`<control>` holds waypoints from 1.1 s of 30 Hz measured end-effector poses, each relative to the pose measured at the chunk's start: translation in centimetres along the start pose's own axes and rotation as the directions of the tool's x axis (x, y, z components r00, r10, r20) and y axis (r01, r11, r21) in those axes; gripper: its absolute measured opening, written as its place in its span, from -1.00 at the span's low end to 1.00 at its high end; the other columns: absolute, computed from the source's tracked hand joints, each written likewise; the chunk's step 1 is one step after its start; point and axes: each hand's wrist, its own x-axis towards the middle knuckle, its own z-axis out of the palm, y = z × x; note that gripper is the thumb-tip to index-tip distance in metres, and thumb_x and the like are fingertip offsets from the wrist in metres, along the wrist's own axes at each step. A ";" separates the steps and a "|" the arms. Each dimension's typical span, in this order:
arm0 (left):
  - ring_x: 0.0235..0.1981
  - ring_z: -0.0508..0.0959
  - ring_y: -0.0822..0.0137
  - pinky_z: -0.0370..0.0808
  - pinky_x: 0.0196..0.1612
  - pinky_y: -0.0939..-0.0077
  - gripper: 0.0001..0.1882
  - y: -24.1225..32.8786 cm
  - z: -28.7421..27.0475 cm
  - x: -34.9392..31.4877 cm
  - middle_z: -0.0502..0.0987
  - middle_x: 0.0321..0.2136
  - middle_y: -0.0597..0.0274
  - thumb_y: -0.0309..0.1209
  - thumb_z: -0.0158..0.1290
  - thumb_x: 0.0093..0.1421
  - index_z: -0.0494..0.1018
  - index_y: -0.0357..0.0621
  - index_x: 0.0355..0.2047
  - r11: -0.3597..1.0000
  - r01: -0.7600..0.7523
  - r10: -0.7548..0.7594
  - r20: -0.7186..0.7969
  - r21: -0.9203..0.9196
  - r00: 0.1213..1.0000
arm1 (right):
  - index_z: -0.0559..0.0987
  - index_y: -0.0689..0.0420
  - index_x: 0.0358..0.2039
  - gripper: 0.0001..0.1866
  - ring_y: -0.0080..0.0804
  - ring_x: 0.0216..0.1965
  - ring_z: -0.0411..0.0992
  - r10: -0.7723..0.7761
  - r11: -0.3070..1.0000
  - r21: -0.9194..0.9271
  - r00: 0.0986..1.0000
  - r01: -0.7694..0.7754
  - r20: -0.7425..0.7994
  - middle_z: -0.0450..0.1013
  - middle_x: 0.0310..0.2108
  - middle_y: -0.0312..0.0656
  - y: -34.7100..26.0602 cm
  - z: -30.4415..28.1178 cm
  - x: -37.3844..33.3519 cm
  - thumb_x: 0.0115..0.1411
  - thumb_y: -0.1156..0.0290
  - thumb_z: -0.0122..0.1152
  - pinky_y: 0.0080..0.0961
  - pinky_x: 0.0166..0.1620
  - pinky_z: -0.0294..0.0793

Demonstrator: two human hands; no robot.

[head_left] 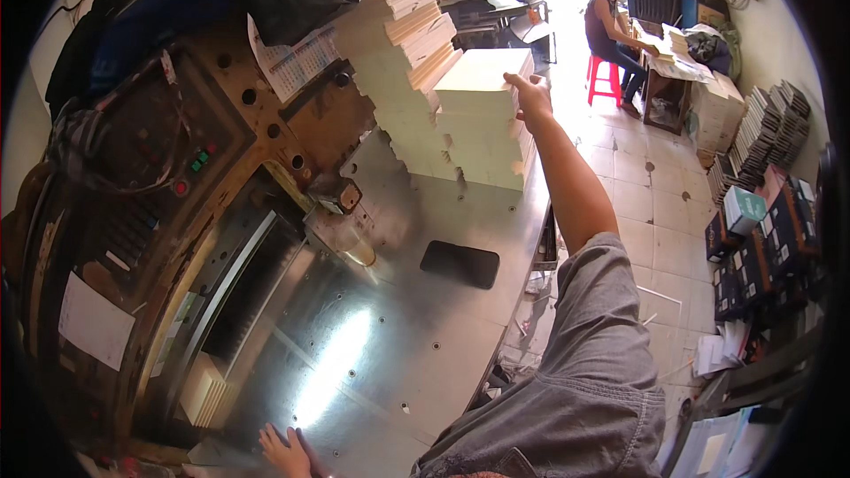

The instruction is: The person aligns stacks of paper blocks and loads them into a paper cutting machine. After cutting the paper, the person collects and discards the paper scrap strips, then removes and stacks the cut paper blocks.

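My right arm reaches far forward, and my right hand [533, 102] grips the right edge of a tall stack of cream paper [482, 137], fingers over its top corner and side. The stack stands at the far end of a metal table [416, 319]. Left of it, more cream paper stacks [390, 97] rise in stepped, uneven layers. At the near edge my left hand [285, 453] lies on the metal with its fingers spread, holding nothing. A black phone [459, 265] lies flat on the table between my hands.
A large machine with a dark, worn body [257, 124] and buttons [200, 160] runs along the left. A paper block [204, 389] sits inside its opening. Boxes [753, 248] and bundled stacks [761, 128] line the right wall. A person [611, 26] sits on a red stool [604, 80] ahead.
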 end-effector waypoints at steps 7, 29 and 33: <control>0.51 0.05 -0.14 -0.11 0.51 -0.18 -0.28 0.6 -0.4 -0.3 0.10 0.48 -0.15 0.03 -0.03 0.41 0.22 -0.13 0.44 0.999 -0.028 0.027 -0.013 -0.044 1.000 | 0.13 0.23 0.38 0.08 -0.11 -0.10 0.55 -0.004 1.000 0.000 0.998 0.004 0.058 0.39 0.09 0.17 0.3 -0.8 1.8 -0.01 0.02 0.50 -0.17 -0.18 0.62; 0.50 0.07 -0.15 -0.10 0.52 -0.10 -0.33 2.7 -2.0 -1.2 0.15 0.46 -0.17 -0.05 -0.04 0.44 0.25 -0.22 0.41 0.996 -0.036 0.036 -0.009 -0.080 0.999 | 0.46 -0.04 0.19 -0.32 0.01 0.35 0.25 -0.831 -0.005 -0.784 0.433 0.621 0.348 0.30 0.31 -0.10 2.6 -4.3 -1.6 0.01 0.60 0.37 -0.05 0.35 0.24; 0.48 0.11 -0.14 -0.05 0.52 -0.10 -0.34 1.6 -1.3 -1.4 0.22 0.43 -0.16 -0.06 0.02 0.40 0.31 -0.20 0.37 0.994 -0.030 0.022 -0.079 -0.110 0.997 | 0.48 -0.01 0.12 -0.36 -0.03 0.36 0.24 -0.826 -0.011 -0.775 0.431 0.632 0.364 0.34 0.28 -0.14 1.9 -3.6 -3.4 -0.02 0.59 0.37 -0.04 0.39 0.17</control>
